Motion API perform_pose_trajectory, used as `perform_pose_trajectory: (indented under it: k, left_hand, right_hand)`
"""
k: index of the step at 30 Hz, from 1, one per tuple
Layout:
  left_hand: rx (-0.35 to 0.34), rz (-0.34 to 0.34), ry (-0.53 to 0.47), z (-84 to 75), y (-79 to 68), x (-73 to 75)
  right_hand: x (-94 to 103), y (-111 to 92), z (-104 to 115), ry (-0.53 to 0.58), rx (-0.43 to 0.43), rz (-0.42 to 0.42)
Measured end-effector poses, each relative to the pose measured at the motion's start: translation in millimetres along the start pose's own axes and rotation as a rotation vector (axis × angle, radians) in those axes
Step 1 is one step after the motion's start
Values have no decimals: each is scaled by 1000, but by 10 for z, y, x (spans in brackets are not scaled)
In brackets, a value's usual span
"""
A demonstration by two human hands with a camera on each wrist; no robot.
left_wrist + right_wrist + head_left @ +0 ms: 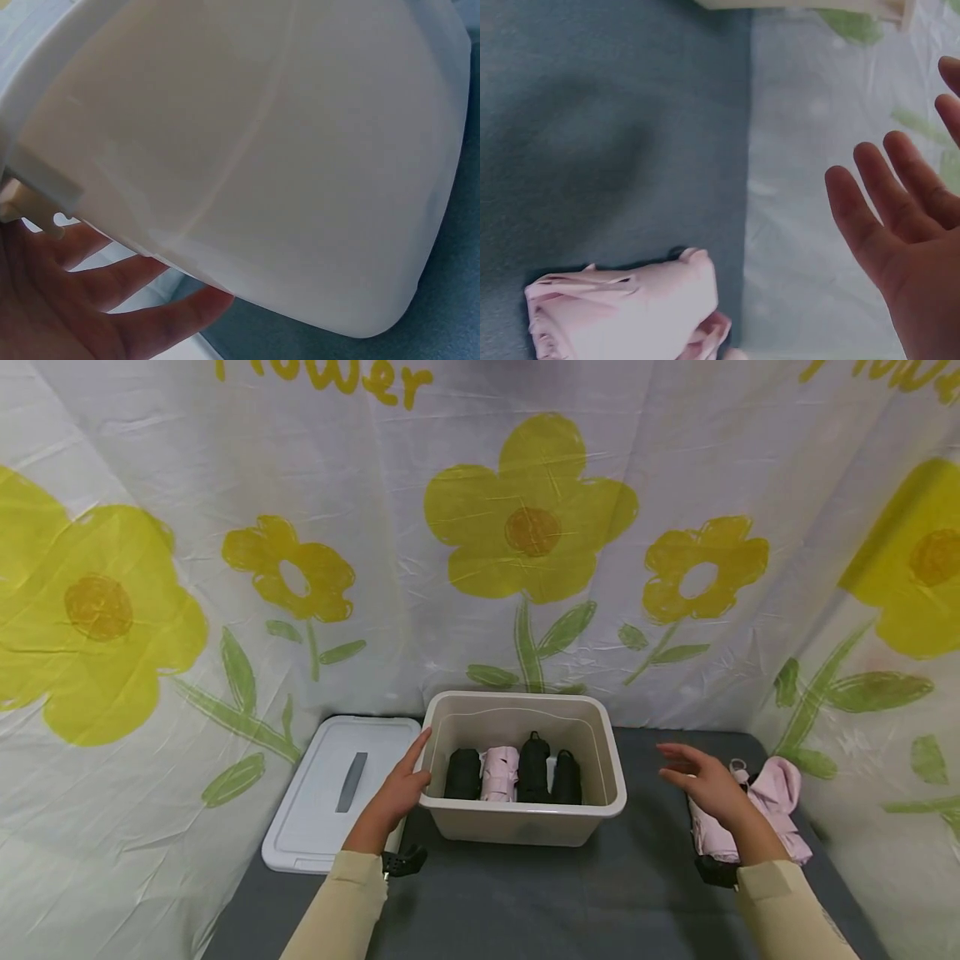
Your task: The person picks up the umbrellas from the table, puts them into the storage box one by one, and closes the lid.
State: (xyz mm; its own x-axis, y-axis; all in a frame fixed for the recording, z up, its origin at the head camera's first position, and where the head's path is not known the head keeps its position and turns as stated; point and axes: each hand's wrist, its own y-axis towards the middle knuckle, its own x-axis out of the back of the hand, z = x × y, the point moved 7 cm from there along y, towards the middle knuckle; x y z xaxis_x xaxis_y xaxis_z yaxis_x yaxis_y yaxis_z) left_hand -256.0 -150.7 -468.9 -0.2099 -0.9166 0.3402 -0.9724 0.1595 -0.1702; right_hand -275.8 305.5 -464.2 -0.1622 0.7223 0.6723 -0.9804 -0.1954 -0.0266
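Observation:
A beige plastic bin (517, 823) stands on the dark table. Inside it lie a pink folded umbrella (499, 774) and black folded umbrellas (533, 768), side by side. My left hand (397, 793) is at the bin's left rim, its index finger extended along it. From the left wrist, extended fingers (180, 319) show against the bin's outer wall. Well to the bin's right, my right hand (708, 789) hangs in the air with fingers spread, holding nothing. Below and beyond it are bundled pink umbrellas (776, 789), partly hidden by the hand and wrist in the head view.
A white lid (315, 810) with a grey handle lies left of the bin, partly behind the left arm. A white curtain (390, 610) printed with yellow flowers hangs behind and at both sides of the dark table (570, 902).

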Motion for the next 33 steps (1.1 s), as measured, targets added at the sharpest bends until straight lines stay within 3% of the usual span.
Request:
perform_pose_trajectory:
  k: [6, 12, 15, 24, 33]
  left_hand:
    - [13, -10, -30, 44, 20, -4]
    - [7, -27, -32, 321, 209, -14]
    - [0, -34, -27, 372, 243, -14]
    - [-1, -44, -13, 388, 244, -17]
    - [7, -44, -12, 385, 241, -22]
  right_hand:
    - [-31, -61, -142, -25, -30, 0]
    - [-68, -151, -287, -114, -96, 5]
    - [-77, -182, -364, -151, -93, -1]
    - [-65, -240, -530, -286, -40, -80]
    - [-91, -275, -739, -409, -73, -95]
